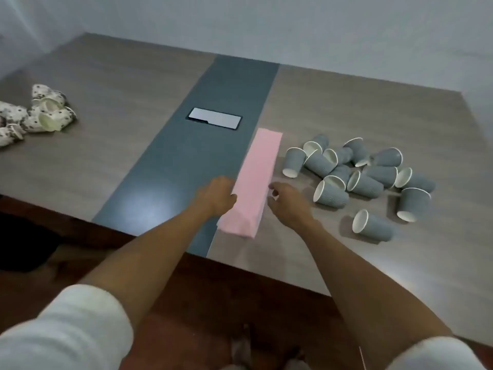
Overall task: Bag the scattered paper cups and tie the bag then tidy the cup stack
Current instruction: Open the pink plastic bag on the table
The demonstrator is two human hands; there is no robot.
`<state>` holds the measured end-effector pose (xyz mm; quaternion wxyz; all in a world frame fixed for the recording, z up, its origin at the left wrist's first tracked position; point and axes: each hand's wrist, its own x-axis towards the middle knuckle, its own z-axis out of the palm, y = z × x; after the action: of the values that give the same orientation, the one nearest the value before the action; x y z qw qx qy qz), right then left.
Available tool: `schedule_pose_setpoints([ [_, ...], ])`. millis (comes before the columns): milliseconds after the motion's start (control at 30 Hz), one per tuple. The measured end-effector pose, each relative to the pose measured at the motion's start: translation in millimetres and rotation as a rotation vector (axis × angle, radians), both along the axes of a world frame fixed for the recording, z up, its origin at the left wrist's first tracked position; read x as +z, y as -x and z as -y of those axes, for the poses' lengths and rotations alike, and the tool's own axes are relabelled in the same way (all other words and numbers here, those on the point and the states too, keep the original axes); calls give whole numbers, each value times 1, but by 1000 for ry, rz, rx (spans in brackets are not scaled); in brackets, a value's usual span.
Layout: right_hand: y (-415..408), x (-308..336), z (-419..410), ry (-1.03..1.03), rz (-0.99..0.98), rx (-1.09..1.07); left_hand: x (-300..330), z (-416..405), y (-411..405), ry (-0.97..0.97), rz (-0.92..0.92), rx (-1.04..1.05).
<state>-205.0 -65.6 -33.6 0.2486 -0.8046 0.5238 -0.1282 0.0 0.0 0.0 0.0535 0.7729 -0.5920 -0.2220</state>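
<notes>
A person reaches both bare arms, white sleeves [66, 335] pushed up past the elbows, over the near edge of a grey wood-grain bench [106, 145] split by a dark blue-grey centre strip [213, 129]. Between the two hands lies a long, flat, folded pink bag [256, 177], set lengthwise along the right side of the strip, its near end just short of the bench edge. The left hand [216, 194] is at the bag's left edge, knuckles up and fingers curled under; whether they pinch the plastic cannot be told from this angle. The right hand [286, 200] sits just beside the bag's right edge, its fingers [273, 189] loosely bent, apart and holding nothing.

To the right of the bag, grey ribbed paper cups [360, 174] with white interiors lie scattered in a loose heap, most tipped on their sides and several touching. One grey cup [372, 228] lies alone nearer the person. At the far left of the bench a cluster of cream, dark-spotted cups [37, 114] lies jumbled, partly cut off by the frame edge. A dark phone [214, 118] with a pale, reflective screen rests flat on the centre strip beyond the bag. A pale wall [266, 25] rises behind the bench.
</notes>
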Motion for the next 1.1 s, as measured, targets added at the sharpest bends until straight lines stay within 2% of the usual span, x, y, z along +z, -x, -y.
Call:
schedule_pose_setpoints([
  [133,-11,-39,-30,-163,-105,73,-35,-29,-9,-103,-32,40],
  [300,-22,-86,-51,-207,-214,86,-94,-48,-21,-117,-163,74],
  [433,-23,-116,-59,-152,-237,100,-115,-49,-13,-61,-253,212],
  [567,-23,-132,-58,-98,-170,64,-130,-44,-9,6,-366,376],
  [667,-27,-128,-51,-172,20,-79,-125,-33,-5,150,-501,490],
  [800,-29,-100,-33,-470,580,-485,-99,-11,-4,294,-688,591],
  [867,-28,-80,-20,-514,752,-601,-79,-1,-7,344,-741,569],
  [1000,-18,-34,11,-551,1106,-763,-38,20,-18,386,-727,453],
  [1100,-14,-6,28,-599,1303,-854,-20,33,-27,481,-618,518],
])
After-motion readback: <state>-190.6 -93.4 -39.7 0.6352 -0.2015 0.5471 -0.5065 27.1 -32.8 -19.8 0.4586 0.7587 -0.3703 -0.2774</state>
